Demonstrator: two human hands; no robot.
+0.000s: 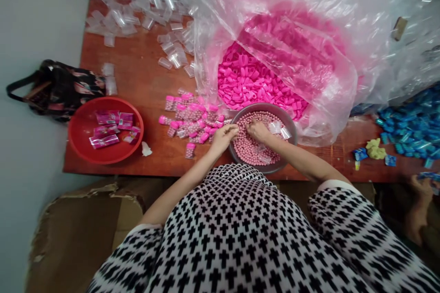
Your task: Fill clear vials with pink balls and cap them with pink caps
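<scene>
A grey metal bowl [289,124] full of small pink balls [249,146] sits at the near edge of the wooden table [137,78]. My left hand [225,135] rests on the bowl's left rim with curled fingers; what it holds is hidden. My right hand [258,131] lies inside the bowl on the balls, fingers closed in a pinch. A few clear little tubes [280,130] lie in the bowl by my right hand. Left of the bowl is a heap of filled tubes with pink caps [192,116].
A big clear bag of pink caps [250,80] stands behind the bowl. Empty clear tubes [151,9] litter the far table. A red basin [82,139] holds pink packets at left, beside a dark handbag [58,87]. Blue caps [412,128] and another person's hand [424,185] are at right.
</scene>
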